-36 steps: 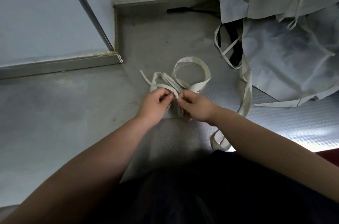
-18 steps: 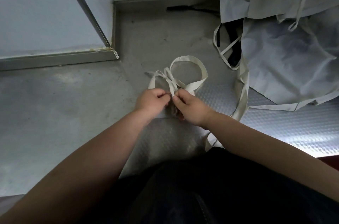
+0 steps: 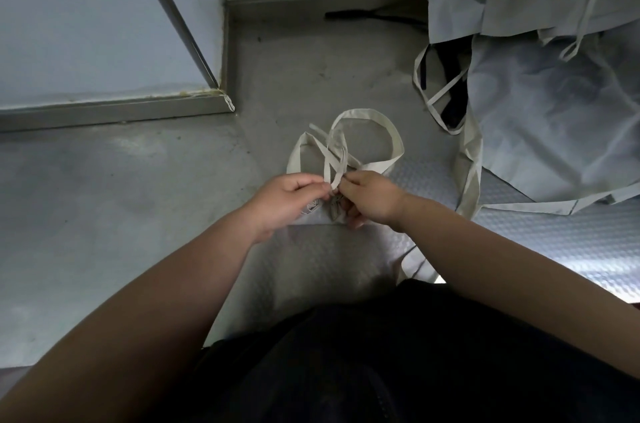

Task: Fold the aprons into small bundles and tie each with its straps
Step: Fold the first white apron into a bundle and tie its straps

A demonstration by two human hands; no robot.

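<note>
As we look down at the grey floor (image 3: pixel 138 197), our left hand (image 3: pixel 287 201) and right hand (image 3: pixel 372 199) meet over a small folded bundle (image 3: pixel 334 213). Each pinches its cream straps (image 3: pixel 397 145), which loop on the floor just beyond our fingers. More aprons (image 3: pixel 554 111) lie heaped to the right, their ties (image 3: pixel 469 176) trailing near our right arm.

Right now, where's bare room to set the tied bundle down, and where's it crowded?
Widest bare patch: grey surface left of the left hand, bordered by the metal sill beyond. A smaller one lies between the strap loops and the back wall's base, short of the black object. Crowded: the right side, under the apron pile and its trailing straps.
</note>
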